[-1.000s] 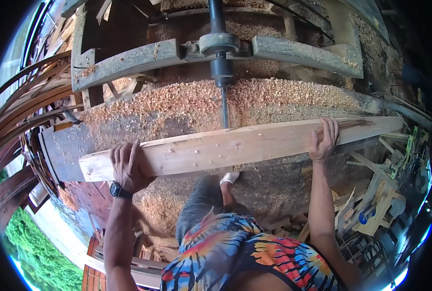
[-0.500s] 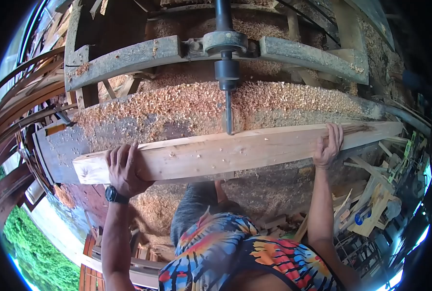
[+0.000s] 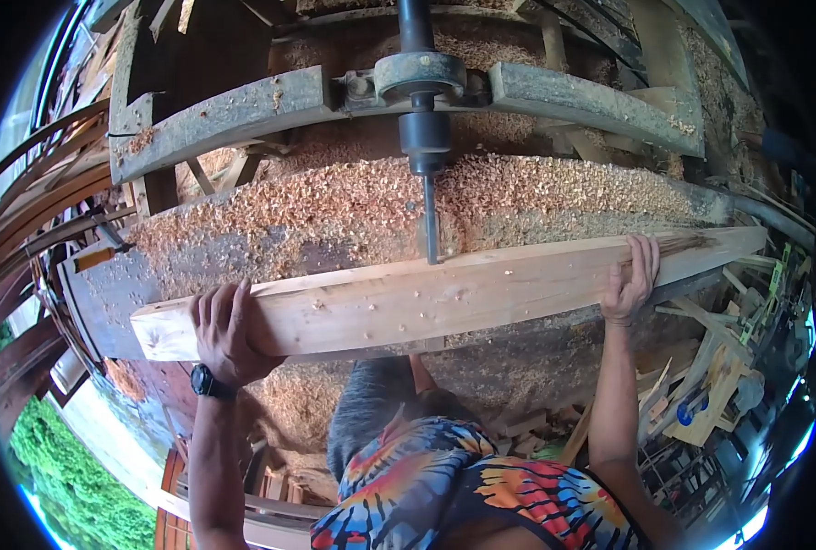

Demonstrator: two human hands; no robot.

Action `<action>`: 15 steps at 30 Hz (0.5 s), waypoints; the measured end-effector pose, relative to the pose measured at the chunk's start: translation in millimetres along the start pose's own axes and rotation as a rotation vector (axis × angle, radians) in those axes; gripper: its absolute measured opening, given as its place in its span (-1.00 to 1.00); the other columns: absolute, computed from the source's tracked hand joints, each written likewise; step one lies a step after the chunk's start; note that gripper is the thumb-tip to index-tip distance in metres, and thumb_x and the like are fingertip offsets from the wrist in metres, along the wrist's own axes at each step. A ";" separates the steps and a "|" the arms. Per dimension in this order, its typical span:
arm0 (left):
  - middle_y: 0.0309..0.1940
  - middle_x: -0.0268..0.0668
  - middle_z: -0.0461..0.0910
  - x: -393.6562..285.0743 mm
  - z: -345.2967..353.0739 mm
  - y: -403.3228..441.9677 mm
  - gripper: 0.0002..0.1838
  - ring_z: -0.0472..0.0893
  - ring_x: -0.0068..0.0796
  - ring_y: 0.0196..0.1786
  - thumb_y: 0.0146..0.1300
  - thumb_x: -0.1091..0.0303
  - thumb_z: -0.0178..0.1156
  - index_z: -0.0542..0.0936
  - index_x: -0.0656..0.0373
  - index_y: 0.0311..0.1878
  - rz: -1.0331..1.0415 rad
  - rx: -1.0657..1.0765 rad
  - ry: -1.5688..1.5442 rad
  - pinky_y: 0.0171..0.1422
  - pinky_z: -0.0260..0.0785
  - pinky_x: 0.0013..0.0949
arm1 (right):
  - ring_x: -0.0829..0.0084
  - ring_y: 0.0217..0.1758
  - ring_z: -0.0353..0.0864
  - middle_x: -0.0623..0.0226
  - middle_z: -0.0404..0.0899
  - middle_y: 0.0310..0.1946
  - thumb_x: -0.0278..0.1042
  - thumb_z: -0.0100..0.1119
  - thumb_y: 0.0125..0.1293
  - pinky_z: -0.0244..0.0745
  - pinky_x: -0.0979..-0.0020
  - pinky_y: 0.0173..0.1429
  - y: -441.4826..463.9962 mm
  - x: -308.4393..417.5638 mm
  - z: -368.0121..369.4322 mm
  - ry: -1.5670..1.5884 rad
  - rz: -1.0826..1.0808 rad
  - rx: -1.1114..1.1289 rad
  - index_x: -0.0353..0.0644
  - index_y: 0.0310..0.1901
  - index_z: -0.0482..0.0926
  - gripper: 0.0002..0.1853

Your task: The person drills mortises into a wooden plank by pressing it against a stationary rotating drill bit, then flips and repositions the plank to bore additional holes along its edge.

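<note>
A long pale wooden plank (image 3: 408, 307) lies across the bench, with a few chips on its face. Near its left end my left hand (image 3: 227, 335) grips it, fingers over the far edge, a watch on the wrist. Toward the right end my right hand (image 3: 631, 279) holds the plank the same way, beside a dark streak in the wood. A dark chuck (image 3: 424, 137) carries a metal bit (image 3: 431, 220), whose tip meets the plank's far edge between my hands.
Wood chips (image 3: 353, 197) are heaped along the bench behind the plank. A curved wooden frame (image 3: 600, 103) supports the spindle. Long curved strips (image 3: 50, 183) are stacked at the left. Wood scraps (image 3: 715, 385) and a blue round object (image 3: 692, 406) lie at the lower right.
In the view, the plank's left end and my left hand have shifted left and down. My right hand sits slightly farther right. Both hands keep their grip.
</note>
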State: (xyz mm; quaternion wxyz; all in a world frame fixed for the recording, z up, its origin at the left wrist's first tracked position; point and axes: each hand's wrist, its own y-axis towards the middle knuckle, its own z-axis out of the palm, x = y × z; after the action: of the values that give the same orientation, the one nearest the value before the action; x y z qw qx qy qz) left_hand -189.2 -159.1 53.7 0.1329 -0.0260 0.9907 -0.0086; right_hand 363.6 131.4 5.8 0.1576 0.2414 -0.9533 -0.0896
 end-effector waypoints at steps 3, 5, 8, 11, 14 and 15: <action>0.22 -0.03 0.58 -0.6 -0.1 1.4 0.17 0.58 0.09 0.25 -0.25 -0.09 0.69 0.46 0.24 0.49 -0.001 0.000 0.000 0.41 0.25 0.27 | -0.30 0.46 0.42 -0.08 0.61 0.24 0.10 0.08 0.41 0.16 -0.19 0.65 1.9 0.7 -1.5 0.003 -0.001 0.003 -0.36 0.24 0.63 -0.35; 0.21 -0.03 0.58 0.0 -0.4 2.4 0.17 0.58 0.08 0.25 -0.25 -0.08 0.69 0.46 0.24 0.48 -0.001 -0.002 0.001 0.42 0.25 0.26 | -0.30 0.46 0.42 -0.08 0.61 0.24 0.09 0.08 0.40 0.16 -0.19 0.65 2.9 0.4 -0.8 0.006 -0.003 0.004 -0.37 0.24 0.63 -0.35; 0.20 -0.02 0.59 0.3 0.0 4.2 0.17 0.59 0.07 0.24 -0.26 -0.08 0.69 0.46 0.24 0.48 0.003 -0.005 0.002 0.42 0.26 0.25 | -0.30 0.46 0.42 -0.09 0.61 0.24 0.09 0.08 0.41 0.16 -0.19 0.65 1.8 -0.9 0.1 0.003 -0.006 0.001 -0.37 0.25 0.62 -0.35; 0.19 -0.02 0.59 -0.5 -1.2 8.0 0.17 0.60 0.07 0.24 -0.28 -0.07 0.68 0.47 0.24 0.48 0.013 -0.011 0.022 0.41 0.27 0.24 | -0.29 0.47 0.42 -0.09 0.61 0.25 0.09 0.09 0.41 0.16 -0.19 0.65 2.5 -1.8 0.8 -0.008 -0.005 -0.006 -0.37 0.25 0.62 -0.35; 0.19 -0.01 0.60 -1.2 -1.9 9.5 0.15 0.60 0.07 0.23 -0.27 -0.04 0.66 0.47 0.25 0.47 0.020 -0.012 0.033 0.41 0.29 0.25 | -0.29 0.47 0.42 -0.09 0.61 0.25 0.08 0.10 0.41 0.17 -0.18 0.65 1.4 -4.1 1.6 -0.007 -0.001 -0.001 -0.37 0.26 0.61 -0.35; 0.19 -0.01 0.60 -1.4 -1.6 9.7 0.15 0.60 0.08 0.23 -0.27 -0.03 0.66 0.47 0.25 0.47 0.020 -0.014 0.036 0.40 0.29 0.25 | -0.30 0.47 0.42 -0.09 0.61 0.26 0.08 0.10 0.40 0.17 -0.18 0.65 1.3 -3.6 1.2 -0.009 -0.001 0.001 -0.37 0.26 0.61 -0.35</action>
State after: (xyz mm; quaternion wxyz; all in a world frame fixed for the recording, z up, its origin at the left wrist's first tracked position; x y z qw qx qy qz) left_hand -188.7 -149.3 55.4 0.1148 -0.0169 0.9932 -0.0009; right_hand 365.6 134.4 4.1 0.1531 0.2417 -0.9539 -0.0903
